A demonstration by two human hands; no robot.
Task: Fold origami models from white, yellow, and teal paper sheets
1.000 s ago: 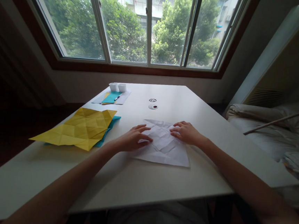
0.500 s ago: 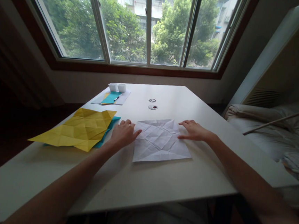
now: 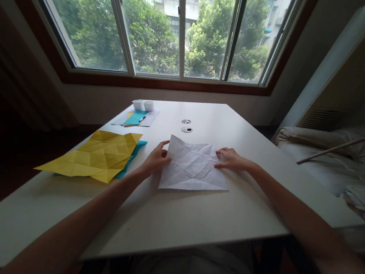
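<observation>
A creased sheet of white paper [image 3: 195, 166] lies before me, its left edge raised off the table. My left hand [image 3: 158, 157] grips that left edge, thumb on the near side and fingers behind. At the opposite edge, my right hand [image 3: 230, 159] has its fingers and thumb closed on the paper's border; the fingertips are partly hidden. Left of my left hand rests a creased yellow sheet [image 3: 100, 155], overlapping a blue sheet [image 3: 132, 158] that shows only along its right side.
On the white table [image 3: 175, 221], two small white containers [image 3: 143, 105] stand at the far left. Near them are a blue paper [image 3: 136, 117] and a pen [image 3: 144, 117] on other sheets. Two round inserts [image 3: 186, 129] sit in the tabletop. A window is beyond.
My left hand has moved from resting beside the white paper to gripping its left edge, which has risen. The paper has shifted slightly left, and my right hand has closed in on its right edge.
</observation>
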